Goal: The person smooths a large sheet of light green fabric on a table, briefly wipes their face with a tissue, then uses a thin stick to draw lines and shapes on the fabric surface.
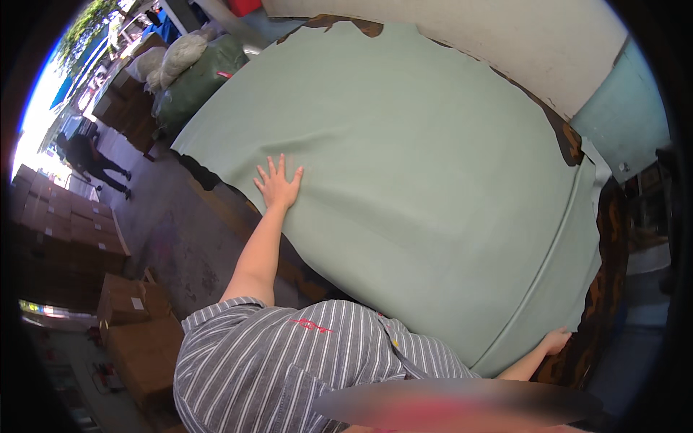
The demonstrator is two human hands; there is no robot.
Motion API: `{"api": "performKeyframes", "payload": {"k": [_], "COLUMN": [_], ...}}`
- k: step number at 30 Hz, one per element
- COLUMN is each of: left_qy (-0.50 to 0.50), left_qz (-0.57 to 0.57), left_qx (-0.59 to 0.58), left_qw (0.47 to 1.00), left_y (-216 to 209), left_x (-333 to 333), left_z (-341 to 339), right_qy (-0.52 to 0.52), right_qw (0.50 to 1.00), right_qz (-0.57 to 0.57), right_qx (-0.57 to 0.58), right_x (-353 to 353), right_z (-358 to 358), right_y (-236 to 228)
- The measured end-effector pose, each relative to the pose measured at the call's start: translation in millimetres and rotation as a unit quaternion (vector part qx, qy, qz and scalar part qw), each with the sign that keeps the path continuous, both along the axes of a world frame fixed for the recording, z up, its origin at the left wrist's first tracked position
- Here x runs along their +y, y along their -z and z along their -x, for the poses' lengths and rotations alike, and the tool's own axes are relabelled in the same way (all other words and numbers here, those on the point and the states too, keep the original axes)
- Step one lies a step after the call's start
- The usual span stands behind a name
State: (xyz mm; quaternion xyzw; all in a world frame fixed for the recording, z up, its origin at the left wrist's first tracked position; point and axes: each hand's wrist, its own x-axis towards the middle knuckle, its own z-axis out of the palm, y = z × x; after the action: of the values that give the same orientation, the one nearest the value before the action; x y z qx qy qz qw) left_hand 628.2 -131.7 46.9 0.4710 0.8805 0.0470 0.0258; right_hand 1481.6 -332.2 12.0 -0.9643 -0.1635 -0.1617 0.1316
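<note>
A large sheet of pale green material [419, 166] lies spread over a worn brown table [610, 238] and fills most of the view. My left hand [278, 184] lies flat on the sheet near its left edge, fingers spread apart. My right hand [557, 339] is at the sheet's lower right edge, beside a long fold line, with its fingers curled at the border; whether it grips the sheet is unclear.
Stacked cardboard boxes [65, 231] stand on the left, with more boxes [137, 325] near my side. A person [90, 162] in dark clothes walks on the concrete floor [180, 238] at far left. Bulky sacks [191, 68] lie beyond the table's far left corner.
</note>
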Motion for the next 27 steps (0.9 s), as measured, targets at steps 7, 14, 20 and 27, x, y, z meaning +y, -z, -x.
{"api": "performKeyframes", "payload": {"k": [7,14,20,27], "left_qy": [0.022,0.009,-0.024,0.068], "left_qz": [0.011,0.006,0.005,-0.303], "left_qx": [0.017,0.058,-0.037,-0.213], "left_qw": [1.0,0.998,0.999,0.926], "left_y": [24,28,26,-10], "left_x": [47,51,-21,-116], "left_z": [55,62,48,-109], "right_qy": [0.006,-0.001,-0.152,-0.117], "right_qw": [0.998,0.997,0.987,0.99], "right_qz": [-0.027,0.002,0.029,-0.053], "right_qx": [0.057,0.075,0.034,-0.066], "right_x": [-22,-17,-26,-69], "right_z": [93,110,32,-269], "right_y": [-1,-13,-40,-59]}}
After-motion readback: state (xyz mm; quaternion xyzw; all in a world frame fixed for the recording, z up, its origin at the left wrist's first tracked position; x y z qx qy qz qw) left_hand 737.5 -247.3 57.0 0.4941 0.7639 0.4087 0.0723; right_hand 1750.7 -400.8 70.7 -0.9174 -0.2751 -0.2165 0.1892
